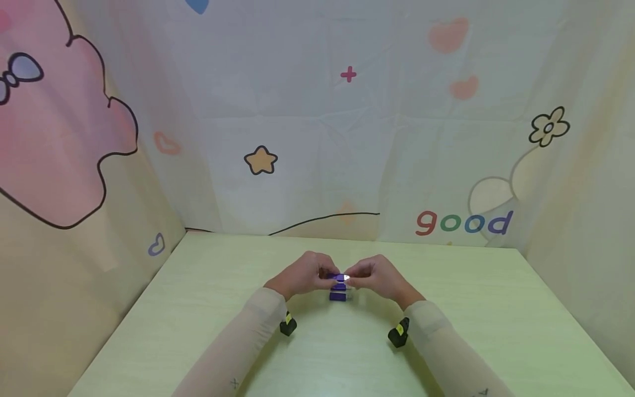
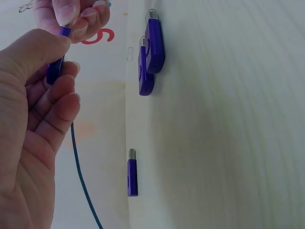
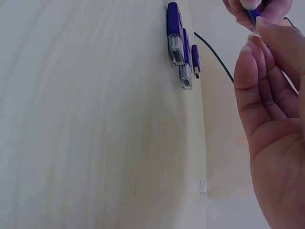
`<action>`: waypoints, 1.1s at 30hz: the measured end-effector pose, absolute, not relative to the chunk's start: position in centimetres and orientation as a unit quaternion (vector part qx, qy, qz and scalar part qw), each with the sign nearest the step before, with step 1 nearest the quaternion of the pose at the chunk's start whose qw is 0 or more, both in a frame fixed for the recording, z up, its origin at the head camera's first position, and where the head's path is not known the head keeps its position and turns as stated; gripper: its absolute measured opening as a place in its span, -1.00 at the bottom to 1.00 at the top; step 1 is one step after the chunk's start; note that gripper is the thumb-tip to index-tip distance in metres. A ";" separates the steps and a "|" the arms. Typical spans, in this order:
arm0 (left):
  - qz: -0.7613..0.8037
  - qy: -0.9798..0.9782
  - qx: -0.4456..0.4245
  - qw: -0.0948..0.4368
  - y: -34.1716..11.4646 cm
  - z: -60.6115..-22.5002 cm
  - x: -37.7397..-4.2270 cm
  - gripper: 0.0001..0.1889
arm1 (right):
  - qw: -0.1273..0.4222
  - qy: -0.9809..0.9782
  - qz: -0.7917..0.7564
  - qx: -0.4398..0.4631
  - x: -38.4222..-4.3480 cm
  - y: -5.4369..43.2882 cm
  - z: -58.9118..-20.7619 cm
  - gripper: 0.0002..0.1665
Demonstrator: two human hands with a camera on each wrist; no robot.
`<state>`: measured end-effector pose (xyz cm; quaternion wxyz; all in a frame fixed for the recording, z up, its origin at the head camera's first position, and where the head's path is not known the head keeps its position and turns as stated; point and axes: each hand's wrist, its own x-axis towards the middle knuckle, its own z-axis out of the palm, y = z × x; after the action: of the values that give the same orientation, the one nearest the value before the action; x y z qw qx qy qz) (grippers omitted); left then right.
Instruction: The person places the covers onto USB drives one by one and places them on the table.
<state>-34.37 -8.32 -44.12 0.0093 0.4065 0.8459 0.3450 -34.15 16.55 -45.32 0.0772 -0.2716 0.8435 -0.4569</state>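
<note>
A purple USB flash drive (image 2: pixel 55 69) is in my left hand (image 1: pixel 307 273), gripped between thumb and curled fingers. My right hand (image 1: pixel 379 278) meets it from the other side and pinches its clear cap end (image 3: pixel 256 33), mostly covered by the fingertips. Below the hands lie two more purple flash drives (image 2: pixel 155 45) with clear caps, side by side on the table. Farther back is another purple flash drive (image 2: pixel 132 176), its metal plug bare. A loose clear cap (image 3: pixel 203 186) lies on the table, to the right of the drives.
The pale table (image 1: pixel 223 342) runs back to a printed cloth (image 1: pixel 317 182) hung behind it and at both sides. Black wrist cameras (image 1: pixel 288 323) sit at the cuffs, just above the table. The dark line (image 2: pixel 81 167) is printed on the back cloth.
</note>
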 end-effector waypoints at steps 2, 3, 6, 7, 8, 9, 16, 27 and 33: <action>0.346 0.849 0.400 0.010 -8.3 -44.2 -34.6 -0.87 | 0.078 0.846 -0.458 -0.263 -34.3 16.6 -45.3 -0.81; 0.344 0.851 0.397 0.011 -8.3 -44.3 -34.8 -0.86 | 0.078 0.846 -0.459 -0.261 -34.4 16.6 -45.3 -0.80; 0.335 0.859 0.386 0.013 -8.4 -44.6 -35.3 -0.84 | 0.079 0.846 -0.463 -0.253 -34.8 16.7 -45.6 -0.78; 0.331 0.862 0.383 0.012 -8.4 -44.7 -35.4 -0.84 | 0.079 0.846 -0.464 -0.250 -35.0 16.8 -45.7 -0.77; 0.329 0.864 0.380 0.011 -8.4 -44.9 -35.6 -0.84 | 0.079 0.846 -0.465 -0.247 -35.1 16.8 -45.8 -0.76; 0.328 0.865 0.379 0.010 -8.5 -45.0 -35.7 -0.85 | 0.079 0.848 -0.465 -0.244 -35.2 16.9 -45.8 -0.76; 0.338 0.871 0.357 0.012 -8.3 -45.5 -36.5 -0.86 | 0.073 0.860 -0.454 -0.221 -35.9 17.2 -46.1 -0.73; 0.318 0.887 0.333 0.032 -7.7 -46.3 -37.5 -0.86 | 0.065 0.890 -0.391 -0.224 -36.8 17.2 -46.6 -0.81; 0.310 0.896 0.316 0.038 -7.7 -46.5 -37.7 -0.84 | 0.062 0.904 -0.355 -0.230 -37.2 16.9 -46.7 -0.83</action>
<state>-37.65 -7.71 -46.51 0.0381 0.3155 0.8961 0.3097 -37.24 16.93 -46.70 0.0623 -0.2300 0.9042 -0.3546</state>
